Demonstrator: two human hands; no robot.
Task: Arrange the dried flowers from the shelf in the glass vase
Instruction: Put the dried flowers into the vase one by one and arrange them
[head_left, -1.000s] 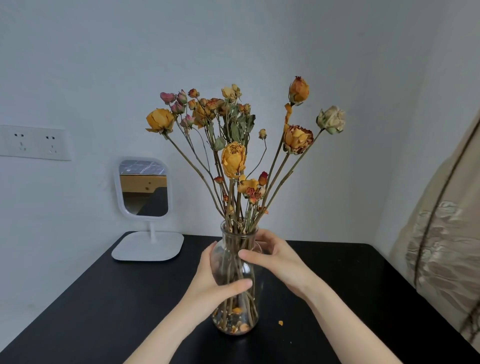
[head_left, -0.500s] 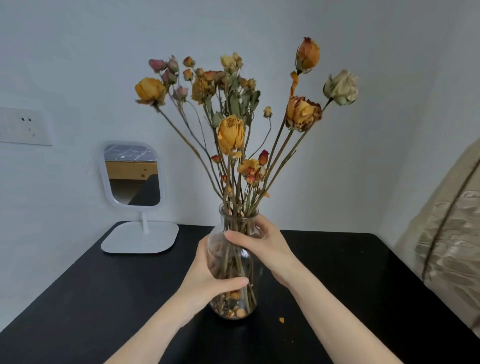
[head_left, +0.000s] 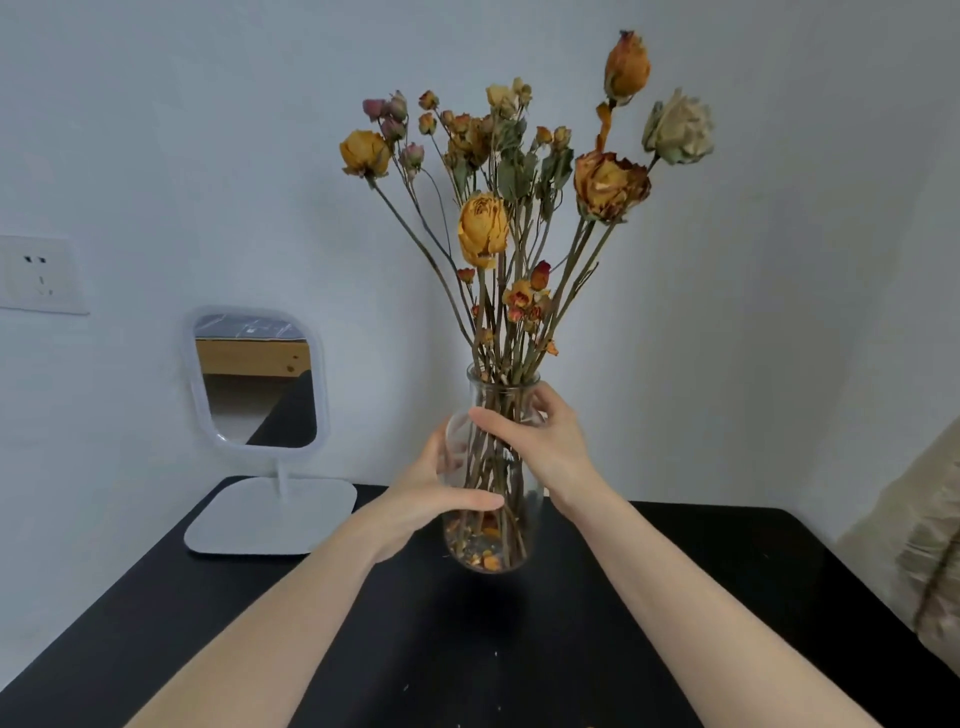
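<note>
Looks like the glass vase (head_left: 488, 483) got pushed further back on the black table (head_left: 727, 597), left hand (head_left: 431, 493) wrapped round its belly and right hand (head_left: 540, 441) at the neck, dried flowers (head_left: 514, 208) all in, so it's probably just final positioning.

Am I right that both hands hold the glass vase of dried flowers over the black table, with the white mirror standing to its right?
Not quite: the head view shows the white mirror standing to the left of the glass vase, not the right. The rest holds: the left hand and right hand both hold the vase, with the dried flowers in it, over the black table.
</note>
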